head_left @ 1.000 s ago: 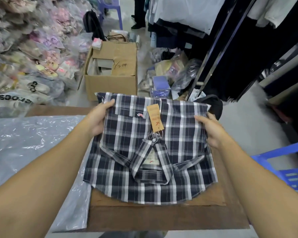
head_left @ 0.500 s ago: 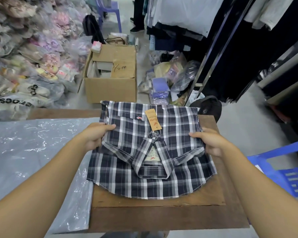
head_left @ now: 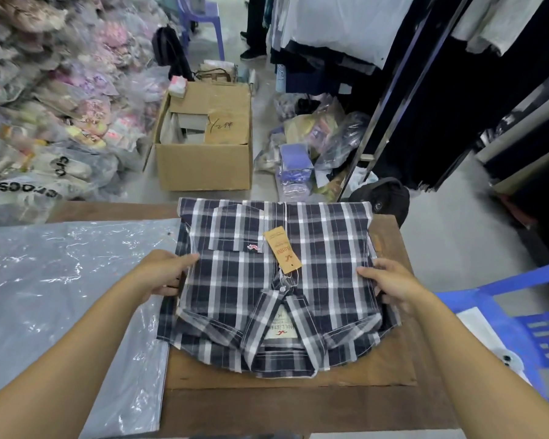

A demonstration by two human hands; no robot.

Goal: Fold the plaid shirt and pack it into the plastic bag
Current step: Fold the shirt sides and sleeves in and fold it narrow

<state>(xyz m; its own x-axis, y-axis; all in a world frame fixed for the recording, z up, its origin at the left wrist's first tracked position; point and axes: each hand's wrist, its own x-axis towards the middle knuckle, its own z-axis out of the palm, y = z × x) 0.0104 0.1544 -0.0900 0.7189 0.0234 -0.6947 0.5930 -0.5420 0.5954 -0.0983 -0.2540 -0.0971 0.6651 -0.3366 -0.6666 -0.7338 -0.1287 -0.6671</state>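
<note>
so the plaid shirt [head_left: 276,280] sits folded mid-surface, my left hand [head_left: 164,274] at 9 and right hand [head_left: 390,282] at 3 pinching its floppy edges, plastic bag [head_left: 61,296] waiting at 9.

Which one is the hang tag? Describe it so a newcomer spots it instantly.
Find the wooden table, then the folded plaid shirt held between both hands. The hang tag lies on its front, beside the chest pocket: the only tan card on the dark checks.
</note>
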